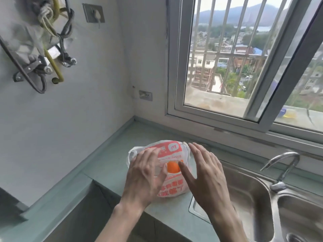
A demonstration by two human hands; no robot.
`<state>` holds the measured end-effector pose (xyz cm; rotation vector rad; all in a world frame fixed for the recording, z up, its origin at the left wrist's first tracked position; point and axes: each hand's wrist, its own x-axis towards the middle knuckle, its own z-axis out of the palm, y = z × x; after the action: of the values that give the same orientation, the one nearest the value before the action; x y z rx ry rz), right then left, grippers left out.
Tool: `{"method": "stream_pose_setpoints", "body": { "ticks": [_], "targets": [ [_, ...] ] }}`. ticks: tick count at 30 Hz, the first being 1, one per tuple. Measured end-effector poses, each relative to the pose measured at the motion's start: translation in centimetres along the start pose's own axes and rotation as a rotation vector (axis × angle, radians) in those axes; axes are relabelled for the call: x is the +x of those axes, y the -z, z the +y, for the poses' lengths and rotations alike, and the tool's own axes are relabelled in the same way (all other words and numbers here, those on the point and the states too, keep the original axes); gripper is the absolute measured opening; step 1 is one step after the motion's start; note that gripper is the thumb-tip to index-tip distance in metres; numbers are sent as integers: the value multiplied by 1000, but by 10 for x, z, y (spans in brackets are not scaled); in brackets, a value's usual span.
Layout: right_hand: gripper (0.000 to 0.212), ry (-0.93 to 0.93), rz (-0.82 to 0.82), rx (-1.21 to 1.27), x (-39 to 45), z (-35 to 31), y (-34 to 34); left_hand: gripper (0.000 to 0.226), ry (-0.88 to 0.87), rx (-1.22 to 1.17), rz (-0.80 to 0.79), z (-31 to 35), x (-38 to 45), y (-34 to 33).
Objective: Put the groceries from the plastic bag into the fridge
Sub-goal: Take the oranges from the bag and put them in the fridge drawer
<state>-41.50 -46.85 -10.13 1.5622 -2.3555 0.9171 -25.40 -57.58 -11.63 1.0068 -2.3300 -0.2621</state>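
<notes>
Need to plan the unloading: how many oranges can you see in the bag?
1: an orange shows through the plastic bag between the left hand and right hand. More may be hidden.

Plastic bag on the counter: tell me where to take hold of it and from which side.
Take the plastic bag by the bunched handles at its far top edge, coming from above. It lies slumped on the counter beside the sink, with an orange item inside, so a side grip would likely only squash the film. The left hand and right hand are open at its flanks.
</notes>
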Motion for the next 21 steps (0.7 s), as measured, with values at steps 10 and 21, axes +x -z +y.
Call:
{"method": "stream_pose_setpoints", "body": {
  "ticks": [10, 21],
  "targets": [
    [54, 58, -96, 122, 59, 26, -49, 49, 108, 43, -27, -21, 50, -37],
    [60, -48, -220, 104, 78, 45, -114, 49, 110, 21, -175, -68, 85, -100]
  ]
}}
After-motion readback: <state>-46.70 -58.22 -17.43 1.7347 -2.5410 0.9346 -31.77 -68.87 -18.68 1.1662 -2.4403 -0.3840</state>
